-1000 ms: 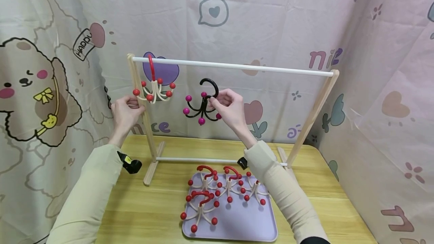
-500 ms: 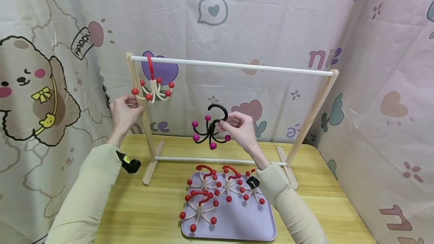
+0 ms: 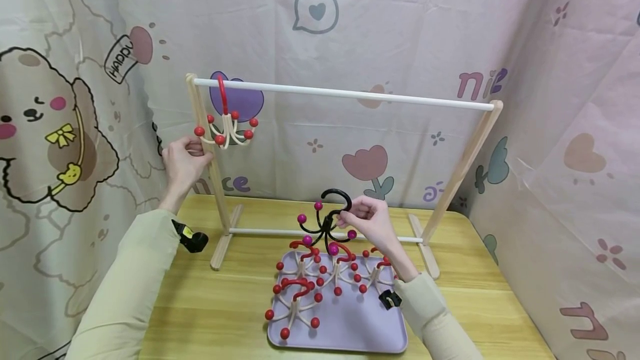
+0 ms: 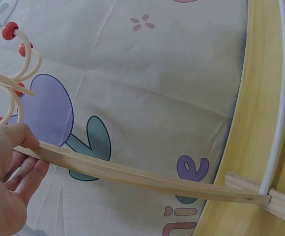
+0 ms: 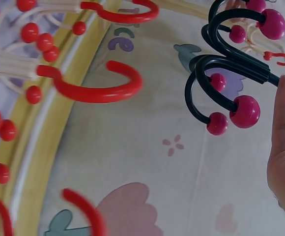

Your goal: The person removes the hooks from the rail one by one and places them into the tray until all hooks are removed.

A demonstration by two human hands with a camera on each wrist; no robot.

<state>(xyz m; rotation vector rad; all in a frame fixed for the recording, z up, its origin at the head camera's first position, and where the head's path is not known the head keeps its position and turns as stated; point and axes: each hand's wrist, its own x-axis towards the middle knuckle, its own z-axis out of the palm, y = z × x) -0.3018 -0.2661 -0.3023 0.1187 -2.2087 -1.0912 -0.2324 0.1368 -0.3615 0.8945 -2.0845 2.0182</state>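
Note:
In the head view my right hand (image 3: 369, 221) pinches a black multi-arm hook (image 3: 327, 224) by its stem, just under the curved top. Pink balls tip its arms, and it hangs in the air above the back of the tray. The right wrist view shows the black hook (image 5: 255, 73) with my fingers (image 5: 283, 113) at its stem. My left hand (image 3: 184, 163) holds the left wooden post (image 3: 216, 188) of a rack between thumb and fingers, as the left wrist view also shows on the post (image 4: 132, 174). A cream hook with red balls (image 3: 226, 126) hangs from the rail close by.
The white top rail (image 3: 345, 93) runs to a right wooden post (image 3: 462, 171). In front of the rack a lilac tray (image 3: 360, 326) carries several cream hooks with red balls, one of them a front-left hook (image 3: 295, 307). Everything stands on a wooden table (image 3: 210, 304); printed curtains surround it.
My right hand has lowered the black hook from just below the rail down toward the tray, moving slightly right. My left hand has stayed on the post.

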